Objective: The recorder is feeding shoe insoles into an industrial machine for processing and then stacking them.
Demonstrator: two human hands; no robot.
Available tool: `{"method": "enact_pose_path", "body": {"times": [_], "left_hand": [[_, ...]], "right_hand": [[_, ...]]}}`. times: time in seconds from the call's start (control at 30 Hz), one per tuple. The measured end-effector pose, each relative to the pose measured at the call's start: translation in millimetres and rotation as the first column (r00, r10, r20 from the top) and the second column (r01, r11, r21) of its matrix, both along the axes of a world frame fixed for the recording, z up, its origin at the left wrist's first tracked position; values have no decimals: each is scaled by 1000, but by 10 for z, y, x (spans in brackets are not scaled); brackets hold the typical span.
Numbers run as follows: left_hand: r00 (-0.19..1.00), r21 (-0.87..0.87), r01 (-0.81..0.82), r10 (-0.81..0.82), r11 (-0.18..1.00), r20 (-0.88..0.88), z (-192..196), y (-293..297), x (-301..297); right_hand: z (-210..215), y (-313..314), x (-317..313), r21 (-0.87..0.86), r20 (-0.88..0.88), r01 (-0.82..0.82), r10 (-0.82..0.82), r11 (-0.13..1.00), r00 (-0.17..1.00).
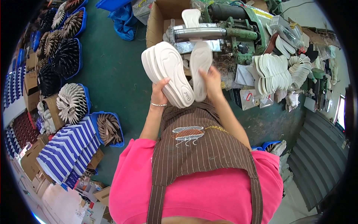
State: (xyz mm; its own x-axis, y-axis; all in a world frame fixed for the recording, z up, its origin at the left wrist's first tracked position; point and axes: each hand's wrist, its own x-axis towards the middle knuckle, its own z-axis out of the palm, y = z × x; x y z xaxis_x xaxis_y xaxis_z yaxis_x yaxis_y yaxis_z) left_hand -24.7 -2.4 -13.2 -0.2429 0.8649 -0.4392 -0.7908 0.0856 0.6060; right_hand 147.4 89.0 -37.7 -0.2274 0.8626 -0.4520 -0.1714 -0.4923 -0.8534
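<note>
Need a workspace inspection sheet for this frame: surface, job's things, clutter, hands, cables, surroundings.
Surface: green machine with a steel roller, worn and grimy.
Job's things: stack of white insoles in the left hand; single white insole pinched by the right hand, its tip near the roller.
Clutter: bundled white insoles beside the machine; open cardboard box behind it.
Hands: both bare, both gripping; bracelet on the left wrist.
Cables: nothing seen.
Surroundings: green floor; blue bins of fanned dark and pale insoles; striped boxes.
</note>
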Motion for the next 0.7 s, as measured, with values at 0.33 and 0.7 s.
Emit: {"method": "enact_pose_path", "body": {"times": [0.33, 0.7], "left_hand": [[982, -8, 119, -119, 993, -146, 68, 59, 99], [980, 17, 48, -44, 999, -194, 75, 122, 116]], "right_hand": [[253, -173, -103, -101, 59, 38, -32, 994, 998], [122, -120, -6, -133, 102, 28, -14, 991, 995]]}}
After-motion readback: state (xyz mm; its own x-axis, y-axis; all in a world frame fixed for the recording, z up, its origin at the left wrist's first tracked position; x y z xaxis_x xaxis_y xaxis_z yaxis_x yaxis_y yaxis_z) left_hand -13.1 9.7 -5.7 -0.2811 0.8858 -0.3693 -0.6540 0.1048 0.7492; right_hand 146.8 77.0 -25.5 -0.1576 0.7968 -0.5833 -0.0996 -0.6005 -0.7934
